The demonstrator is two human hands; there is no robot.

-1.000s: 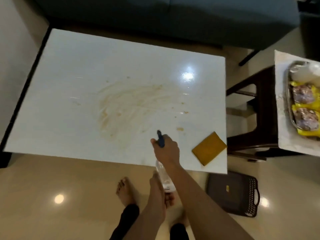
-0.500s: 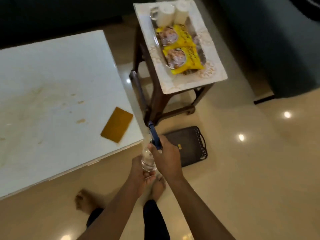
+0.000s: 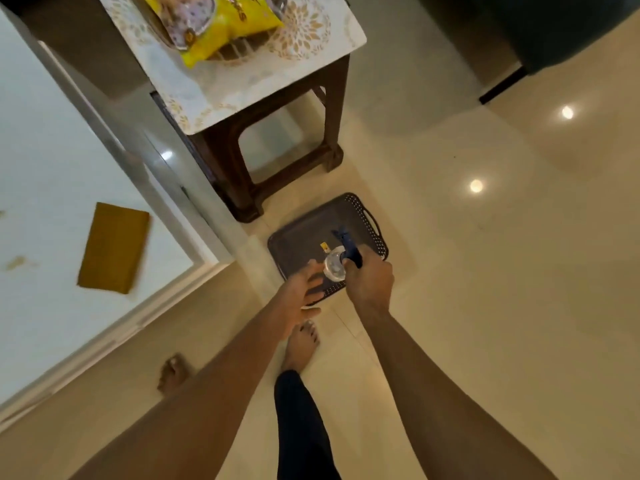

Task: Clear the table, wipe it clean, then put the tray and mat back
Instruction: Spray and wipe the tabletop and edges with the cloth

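My right hand (image 3: pixel 369 278) grips the blue trigger head of a clear spray bottle (image 3: pixel 335 268), held low over a dark perforated tray (image 3: pixel 304 237) that lies on the floor. Beside the bottle's body is my left hand (image 3: pixel 299 289), fingers loosely extended against it. The white table (image 3: pixel 45 168) fills the left side, with brown stains (image 3: pixel 15 263) and a folded yellow cloth (image 3: pixel 112 247) near its corner. A patterned white mat (image 3: pixel 214 95) lies on a brown stool (image 3: pixel 242 188), and yellow snack packets (image 3: pixel 221 29) sit in a tray on top of it.
The stool stands close between the table corner and the floor tray. A dark sofa (image 3: pixel 536 29) occupies the upper right. Glossy beige floor tiles (image 3: pixel 485 271) spread out to the right. My bare feet (image 3: pixel 301 344) stand just short of the floor tray.
My view has swung right, away from the tabletop and down to the floor. Both hands have carried the spray bottle from the table edge down over the dark floor tray.
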